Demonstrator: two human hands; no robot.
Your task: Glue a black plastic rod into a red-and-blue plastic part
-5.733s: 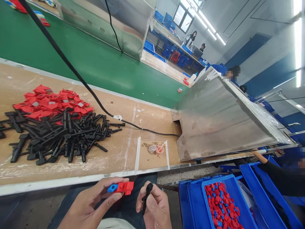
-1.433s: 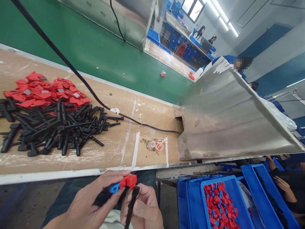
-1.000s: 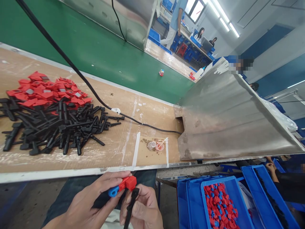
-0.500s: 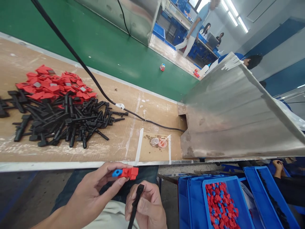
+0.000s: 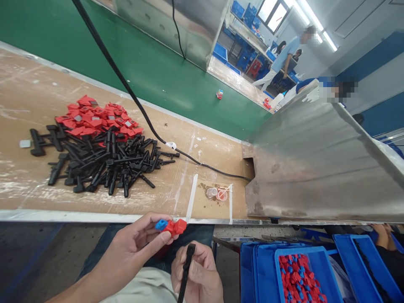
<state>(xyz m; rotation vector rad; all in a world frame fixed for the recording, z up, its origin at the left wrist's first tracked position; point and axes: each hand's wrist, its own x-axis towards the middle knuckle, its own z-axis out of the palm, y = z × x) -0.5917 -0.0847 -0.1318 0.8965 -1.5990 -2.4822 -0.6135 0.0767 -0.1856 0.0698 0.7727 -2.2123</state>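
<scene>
Between the thumb and fingers of my left hand (image 5: 139,242) sits a small red and blue plastic toy part (image 5: 173,227), its blue end toward the palm. My right hand (image 5: 198,271) grips a black rod-shaped plastic part (image 5: 187,269), its thicker end pointing up. The two parts are close together but apart, just in front of the table edge. On the table lie a pile of black rod-shaped parts (image 5: 110,164) and, behind it, a heap of red plastic pieces (image 5: 97,118).
A black cable (image 5: 126,84) crosses the table. Small dishes (image 5: 221,194) with sticks sit between white tape strips. A metal panel (image 5: 315,168) rises at right. Below it stands a blue bin (image 5: 328,269) of red and blue parts. Other people are beyond.
My view has shifted slightly, so the table and piles appear further right. Both hands keep their parts; the red and blue part has turned a little. A person in the background has moved.
</scene>
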